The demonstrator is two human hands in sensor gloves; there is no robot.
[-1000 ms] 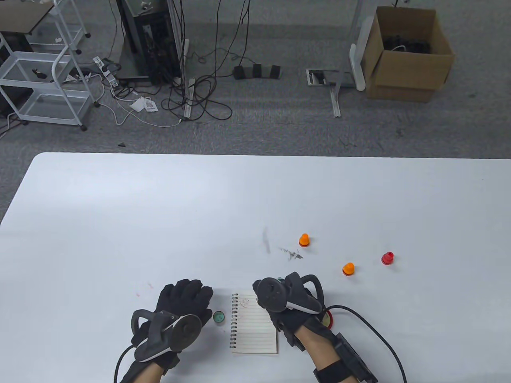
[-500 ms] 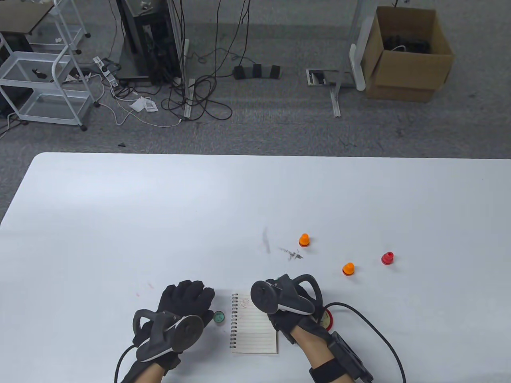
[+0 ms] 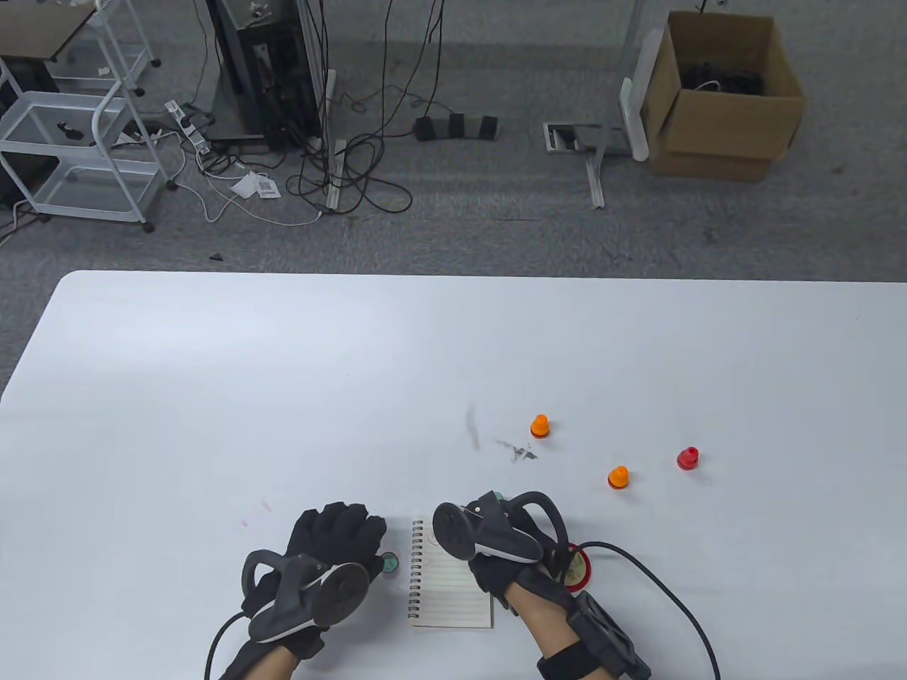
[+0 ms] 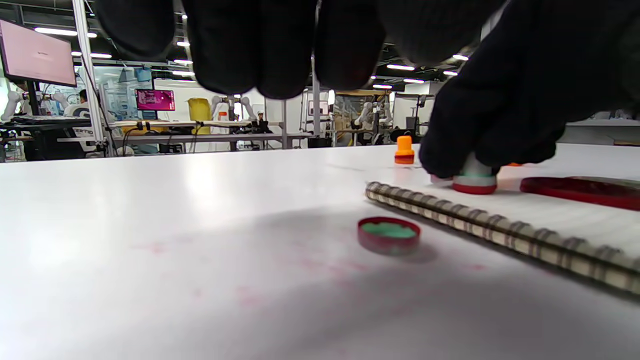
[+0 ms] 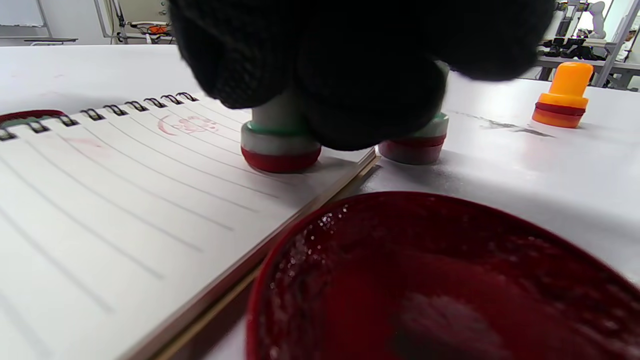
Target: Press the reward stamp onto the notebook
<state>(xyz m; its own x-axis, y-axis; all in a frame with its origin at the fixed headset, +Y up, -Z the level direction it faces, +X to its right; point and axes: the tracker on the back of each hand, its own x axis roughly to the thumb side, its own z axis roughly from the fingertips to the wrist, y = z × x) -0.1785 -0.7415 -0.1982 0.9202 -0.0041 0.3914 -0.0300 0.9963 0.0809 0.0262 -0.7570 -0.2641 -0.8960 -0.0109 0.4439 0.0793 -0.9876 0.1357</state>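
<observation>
Black gloves are covering the left hand (image 3: 333, 538) and right hand (image 3: 510, 567). The stamp (image 5: 280, 142) is showing white, green and red bands on the white, grey-ruled notebook (image 5: 125, 185), which is bearing a pink print (image 5: 187, 125). A red-rimmed green cap (image 4: 389, 235) and a dark red ink pad (image 5: 440, 280) are sitting on the white table (image 3: 283, 382), alongside two orange stamps (image 3: 540, 426) and one red stamp (image 3: 687, 458).
</observation>
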